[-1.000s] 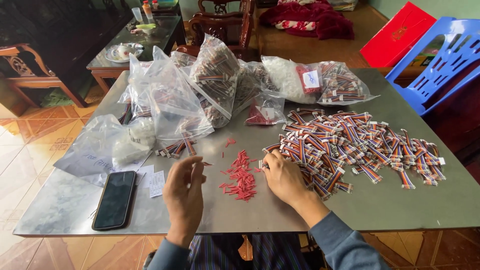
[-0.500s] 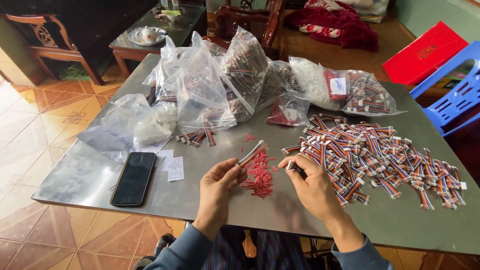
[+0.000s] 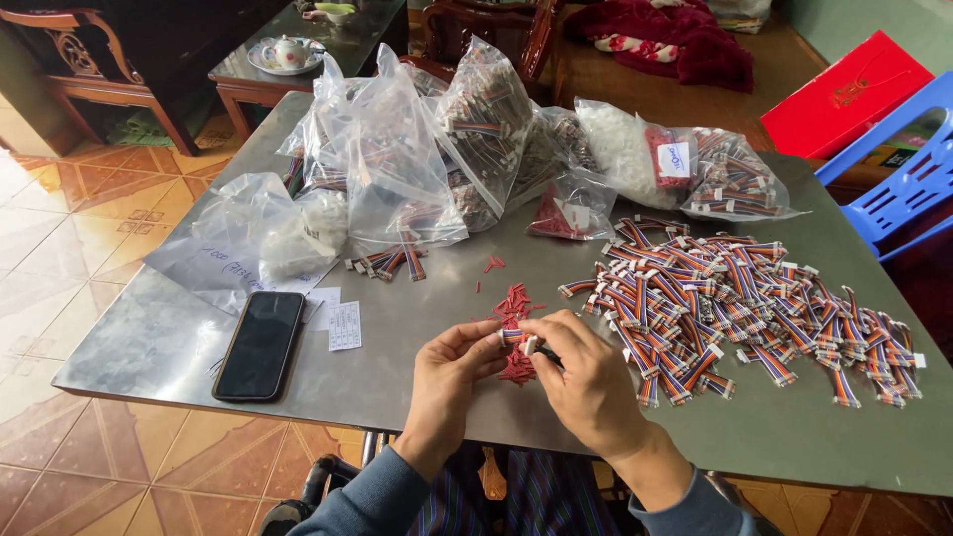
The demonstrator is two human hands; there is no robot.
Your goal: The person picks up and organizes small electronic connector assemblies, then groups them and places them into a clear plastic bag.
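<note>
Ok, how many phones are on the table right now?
1. A black phone lies face up near the table's front left edge, left of the left hand. Others could be hidden behind the plastic bags.

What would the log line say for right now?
left hand: pinching ribbon cable | right hand: on same cable | red pieces: beneath | phone: left

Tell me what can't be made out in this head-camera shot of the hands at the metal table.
1. Head view: how the small cable piece is gripped, because the left hand and right hand close around it.
2. Part of the red pieces pile lies behind the fingers.
3. The blue plastic chair is cut by the right edge.
4. Contents of the clear bags are blurred by creased plastic.
</note>
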